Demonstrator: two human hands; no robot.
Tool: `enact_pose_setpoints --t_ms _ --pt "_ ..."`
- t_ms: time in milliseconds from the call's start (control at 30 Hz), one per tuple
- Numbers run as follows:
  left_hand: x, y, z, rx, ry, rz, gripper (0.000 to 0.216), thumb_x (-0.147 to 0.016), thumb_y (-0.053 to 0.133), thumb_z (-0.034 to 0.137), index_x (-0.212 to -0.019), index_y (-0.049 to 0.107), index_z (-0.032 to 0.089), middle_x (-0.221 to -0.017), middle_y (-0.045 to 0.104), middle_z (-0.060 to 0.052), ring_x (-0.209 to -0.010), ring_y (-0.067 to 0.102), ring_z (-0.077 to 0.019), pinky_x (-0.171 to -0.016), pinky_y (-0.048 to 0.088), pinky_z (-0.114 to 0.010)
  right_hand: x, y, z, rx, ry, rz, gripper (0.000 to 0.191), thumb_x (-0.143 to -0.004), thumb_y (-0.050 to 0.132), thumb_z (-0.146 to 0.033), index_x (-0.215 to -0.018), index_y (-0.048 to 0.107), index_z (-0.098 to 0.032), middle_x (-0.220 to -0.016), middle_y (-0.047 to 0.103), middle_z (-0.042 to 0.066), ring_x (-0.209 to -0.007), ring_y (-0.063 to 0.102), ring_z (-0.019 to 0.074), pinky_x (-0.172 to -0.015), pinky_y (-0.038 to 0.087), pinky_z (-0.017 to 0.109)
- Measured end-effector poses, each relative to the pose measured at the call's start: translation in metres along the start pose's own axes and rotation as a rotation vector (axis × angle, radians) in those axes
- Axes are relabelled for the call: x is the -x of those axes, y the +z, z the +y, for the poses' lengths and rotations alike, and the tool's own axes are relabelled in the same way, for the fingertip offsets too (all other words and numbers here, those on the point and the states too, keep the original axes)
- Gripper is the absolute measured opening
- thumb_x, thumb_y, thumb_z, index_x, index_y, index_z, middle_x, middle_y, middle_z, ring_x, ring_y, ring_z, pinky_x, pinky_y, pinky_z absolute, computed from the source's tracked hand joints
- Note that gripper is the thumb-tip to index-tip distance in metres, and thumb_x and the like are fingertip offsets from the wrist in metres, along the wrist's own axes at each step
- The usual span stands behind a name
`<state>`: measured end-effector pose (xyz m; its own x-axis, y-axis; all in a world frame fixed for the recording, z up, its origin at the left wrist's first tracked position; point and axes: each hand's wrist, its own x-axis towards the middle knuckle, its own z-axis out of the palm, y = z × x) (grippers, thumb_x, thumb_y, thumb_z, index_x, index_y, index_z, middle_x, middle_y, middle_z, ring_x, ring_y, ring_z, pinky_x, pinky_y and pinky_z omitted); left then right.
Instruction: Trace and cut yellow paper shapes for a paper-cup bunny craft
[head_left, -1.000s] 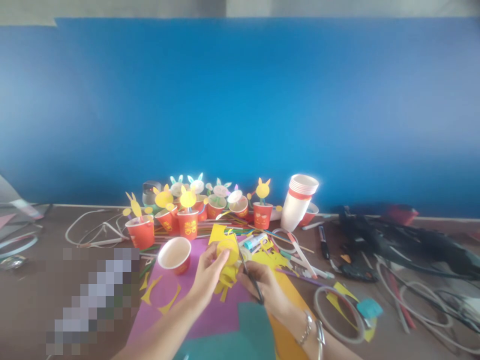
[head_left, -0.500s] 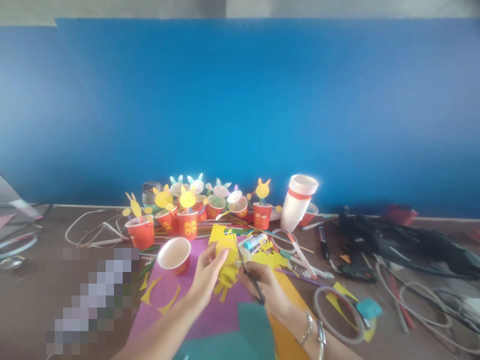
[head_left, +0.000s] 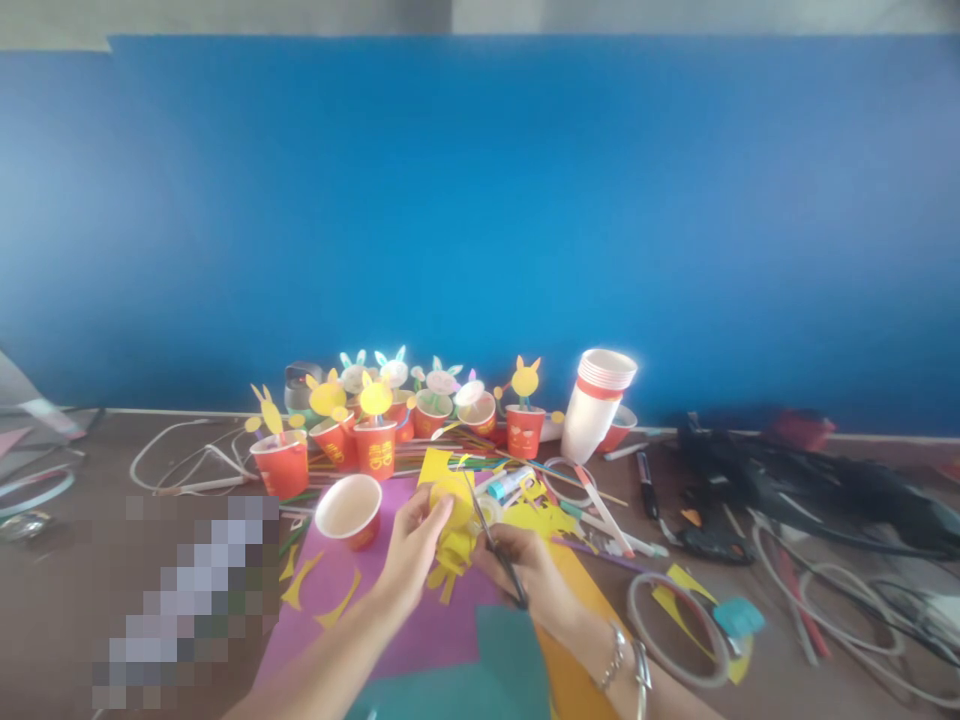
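Note:
My left hand (head_left: 417, 532) pinches a round piece of yellow paper (head_left: 452, 500) between thumb and fingers. Closed around the handles of the scissors (head_left: 500, 560) is my right hand (head_left: 525, 572); the blades point up and away, along the right edge of the yellow paper. Below the round piece lie yellow paper scraps (head_left: 453, 555) on purple paper (head_left: 420, 630). An unfilled red-and-white paper cup (head_left: 349, 512) stands to the left of my left hand. Curved yellow offcuts (head_left: 304, 580) lie near that cup.
Behind my hands stand several red cups (head_left: 375, 450) with paper rabbit heads. A stack of white cups (head_left: 598, 405) rises to their right. A glue stick (head_left: 511, 485), tape rings (head_left: 679, 628), a marker (head_left: 646, 485) and black cables (head_left: 817, 490) lie on the right.
The scissors have shifted very slightly against the paper's edge. My left hand and the yellow piece have moved a touch to the left; the other things stay put.

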<state>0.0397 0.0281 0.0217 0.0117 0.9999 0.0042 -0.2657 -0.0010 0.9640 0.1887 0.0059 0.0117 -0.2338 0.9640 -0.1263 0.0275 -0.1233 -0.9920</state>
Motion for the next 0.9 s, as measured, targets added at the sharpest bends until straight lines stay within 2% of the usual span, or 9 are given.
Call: enact_pose_setpoints --t_ms 133,333,533,733,900 --pt "-0.002 -0.001 0.001 -0.053 0.060 -0.036 0.027 -0.072 0.068 0.039 -0.080 0.067 0.014 -0.073 0.064 -0.004 -0.062 0.060 -0.0148 -0.051 0.048 -0.022 0.001 0.000 0.000 -0.017 -0.010 0.002 0.039 -0.061 0.074 -0.049 -0.067 0.054 -0.016 -0.042 0.042 -0.009 -0.031 0.032 0.0045 -0.031 0.024 0.018" --pt "-0.002 0.000 0.001 -0.010 0.005 -0.025 0.030 -0.070 0.069 0.041 -0.081 0.067 0.013 -0.072 0.065 -0.004 -0.056 0.059 -0.0144 -0.050 0.048 -0.023 0.002 0.001 -0.002 0.010 -0.049 0.001 0.036 -0.063 0.075 -0.045 -0.063 0.053 -0.016 -0.043 0.039 -0.009 -0.035 0.029 0.0042 -0.034 0.021 0.018" --pt "-0.005 -0.004 0.001 -0.037 0.071 -0.029 0.024 -0.072 0.068 0.036 -0.082 0.069 0.014 -0.086 0.068 -0.006 -0.074 0.063 -0.0177 -0.065 0.050 -0.025 0.003 0.001 -0.006 0.027 -0.042 -0.015 0.034 -0.063 0.075 -0.042 -0.062 0.053 -0.016 -0.042 0.034 -0.010 -0.037 0.025 0.0035 -0.035 0.020 0.018" --pt "-0.001 -0.002 0.002 0.059 -0.026 -0.044 0.028 -0.075 0.065 0.038 -0.092 0.067 0.016 -0.083 0.068 -0.005 -0.070 0.064 -0.0183 -0.058 0.051 -0.025 0.001 0.000 0.001 0.025 -0.026 -0.026 0.036 -0.063 0.074 -0.045 -0.062 0.052 -0.016 -0.043 0.038 -0.009 -0.034 0.029 0.0036 -0.033 0.022 0.018" --pt "0.002 0.001 0.002 0.040 -0.011 -0.016 0.024 -0.075 0.066 0.038 -0.082 0.067 0.015 -0.074 0.065 -0.002 -0.061 0.060 -0.0126 -0.055 0.049 -0.021 -0.001 0.000 0.006 0.016 -0.016 -0.030 0.040 -0.063 0.072 -0.052 -0.069 0.054 -0.017 -0.043 0.042 -0.008 -0.030 0.035 0.0054 -0.030 0.025 0.018"
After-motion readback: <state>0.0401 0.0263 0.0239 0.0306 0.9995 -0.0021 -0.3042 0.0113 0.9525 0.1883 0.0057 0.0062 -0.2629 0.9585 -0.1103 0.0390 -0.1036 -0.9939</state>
